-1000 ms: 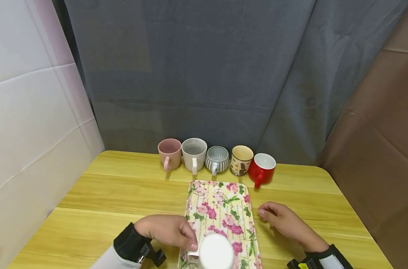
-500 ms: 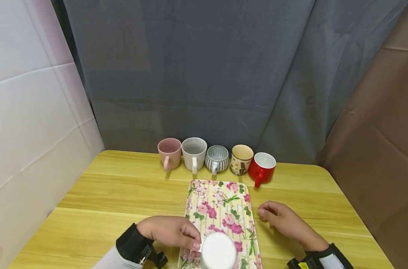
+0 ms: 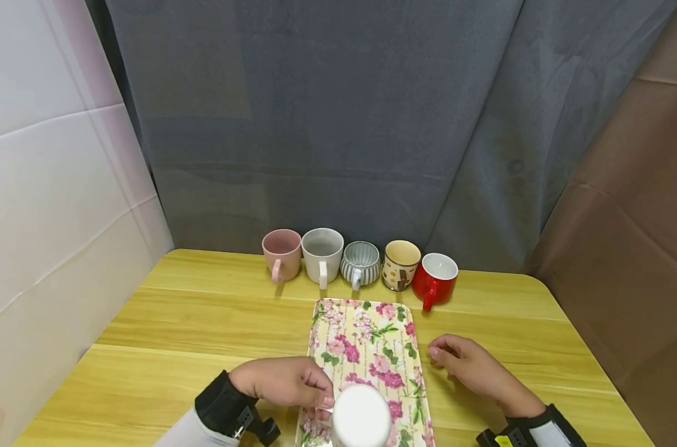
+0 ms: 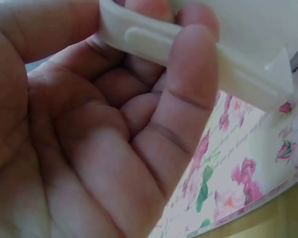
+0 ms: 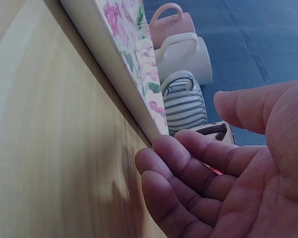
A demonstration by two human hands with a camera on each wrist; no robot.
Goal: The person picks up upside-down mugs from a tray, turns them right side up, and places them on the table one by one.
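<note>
At the bottom centre of the head view, the left hand [image 3: 285, 383] pinches the handle [image 4: 188, 59] of a white mug [image 3: 360, 416], with the fingers [image 4: 188, 99] curled round that flat white strip in the left wrist view. The mug sits low in the frame over the near end of a flowered tray [image 3: 372, 335], its pale top facing the camera; whether it rests on the tray or is lifted off it cannot be told. To the right of the tray, the right hand [image 3: 472, 369] lies on the wooden table [image 3: 204, 323], holding nothing, its fingers loosely bent and its fingertips [image 5: 164, 148] just beside the tray's long edge in the right wrist view. Both wrists carry black straps. Along the far edge of the table, in the middle of the head view, five mugs stand in a row, close together: a pink mug [image 3: 282, 253], a cream mug [image 3: 322, 254], a striped grey mug [image 3: 360, 264], a yellow patterned mug [image 3: 401, 264] and a red mug [image 3: 435, 279]. A grey curtain [image 3: 338, 124] hangs behind them.
</note>
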